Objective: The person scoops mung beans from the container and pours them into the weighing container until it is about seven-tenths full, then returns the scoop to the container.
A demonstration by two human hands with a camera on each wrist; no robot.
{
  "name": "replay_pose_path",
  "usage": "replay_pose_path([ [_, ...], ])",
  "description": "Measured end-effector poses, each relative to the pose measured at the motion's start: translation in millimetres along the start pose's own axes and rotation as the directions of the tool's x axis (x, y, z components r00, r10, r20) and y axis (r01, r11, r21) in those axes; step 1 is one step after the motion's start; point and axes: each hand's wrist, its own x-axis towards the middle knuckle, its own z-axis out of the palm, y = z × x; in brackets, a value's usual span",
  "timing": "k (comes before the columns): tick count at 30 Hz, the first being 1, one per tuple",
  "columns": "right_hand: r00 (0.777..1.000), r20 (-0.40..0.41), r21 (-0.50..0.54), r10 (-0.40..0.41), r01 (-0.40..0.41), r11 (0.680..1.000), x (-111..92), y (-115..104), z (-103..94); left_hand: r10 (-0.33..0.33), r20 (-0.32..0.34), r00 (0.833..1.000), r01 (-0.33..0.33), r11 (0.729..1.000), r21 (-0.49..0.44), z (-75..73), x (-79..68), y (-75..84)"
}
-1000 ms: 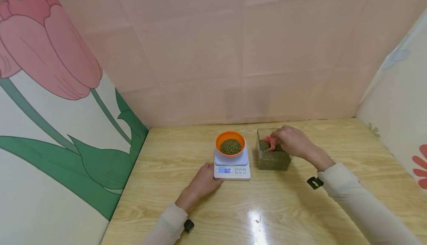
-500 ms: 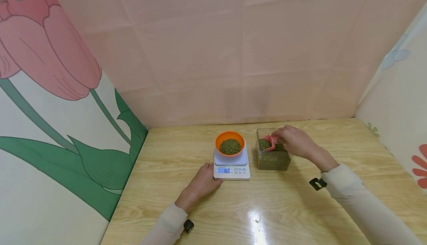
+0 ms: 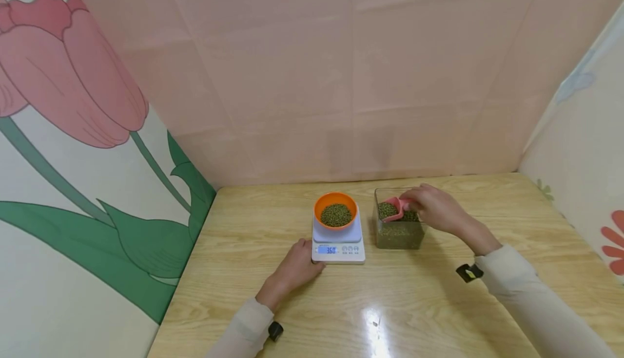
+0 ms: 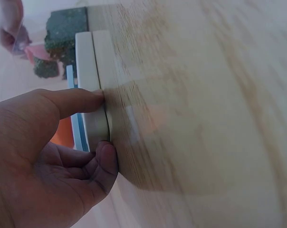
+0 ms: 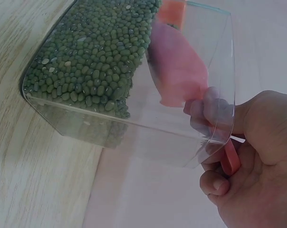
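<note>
A white digital kitchen scale (image 3: 339, 237) bears an orange bowl (image 3: 336, 197) of green mung beans (image 3: 336, 215). Its display seems to read 360. My left hand (image 3: 294, 267) holds the scale's near left corner, with thumb and curled fingers against its edges in the left wrist view. Right of the scale stands a clear square container (image 3: 400, 241), partly filled with mung beans (image 5: 93, 59). Above it, my right hand (image 3: 437, 210) grips the handle of a pink scoop (image 5: 179, 69). The scoop's head is inside the container's rim, and the container wall partly veils the fingers.
The wood-grain table (image 3: 234, 233) runs to a pink-covered back wall (image 3: 292, 76). A wall with a tulip picture (image 3: 73, 71) flanks the left side, and a pale wall (image 3: 585, 147) the right. A dark band (image 3: 469, 272) is at the right cuff.
My right hand has shifted slightly to the right, and more of the pink scoop shows above the beans. My left hand, the scale and the bowl stay put.
</note>
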Motion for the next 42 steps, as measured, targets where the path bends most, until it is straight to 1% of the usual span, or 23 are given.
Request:
replay_pose_path([
  [13,1.0,-0.013,0.023,0.015,-0.014,1.0,-3.8,2.5,-2.6,-0.011,0.005,1.0,0.011,1.0,-0.001,0.0,-0.2,-0.6],
  [19,0.999,-0.044,0.039,0.022,-0.02,0.999,-7.1,5.4,-2.6,-0.007,0.001,1.0,0.007,1.0,0.005,0.0,-0.4,0.1],
  [24,0.997,-0.069,0.083,0.031,-0.025,0.996,-10.7,9.0,-0.2,-0.008,0.001,1.0,0.008,1.0,-0.003,-0.7,-0.8,0.9],
  [29,0.996,-0.075,0.127,0.051,-0.042,0.991,-14.1,12.6,1.7,-0.004,-0.001,1.0,0.004,1.0,-0.001,-1.4,-0.9,1.3],
  [36,0.995,-0.073,0.142,0.062,-0.051,0.989,-16.4,16.5,3.6,-0.01,-0.001,1.0,0.01,1.0,0.014,-0.6,-0.7,0.5],
  [42,0.993,-0.078,0.17,0.089,-0.075,0.983,-18.3,17.8,2.2,-0.012,-0.003,1.0,0.012,1.0,0.021,0.2,-0.5,0.0],
])
